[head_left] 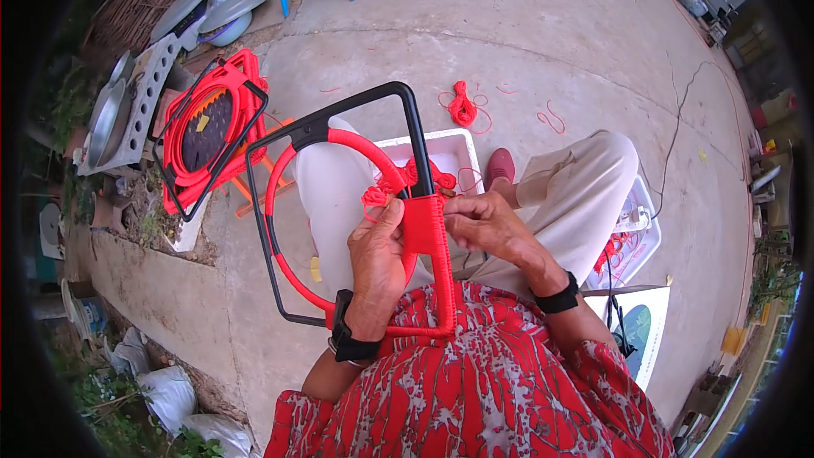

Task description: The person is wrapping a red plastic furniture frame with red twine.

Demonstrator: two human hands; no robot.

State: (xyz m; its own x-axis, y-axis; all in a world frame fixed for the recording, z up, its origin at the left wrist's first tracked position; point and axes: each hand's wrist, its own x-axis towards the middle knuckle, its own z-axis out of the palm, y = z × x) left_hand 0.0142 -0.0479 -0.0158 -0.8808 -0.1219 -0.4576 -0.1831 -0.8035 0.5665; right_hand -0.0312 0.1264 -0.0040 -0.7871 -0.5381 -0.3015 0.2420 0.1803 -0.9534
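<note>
Here, black frame (339, 123) upright between both hands; left hand (377, 259) gripping red-wrapped bar (428, 237), right hand (483, 225) pinching it

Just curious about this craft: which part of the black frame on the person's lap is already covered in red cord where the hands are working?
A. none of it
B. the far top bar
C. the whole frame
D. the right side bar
D: the right side bar of the black frame is wrapped in red cord between the left hand and right hand; its top bar is bare black.

Frame (339, 203) on lap, box (449, 153) behind
</note>
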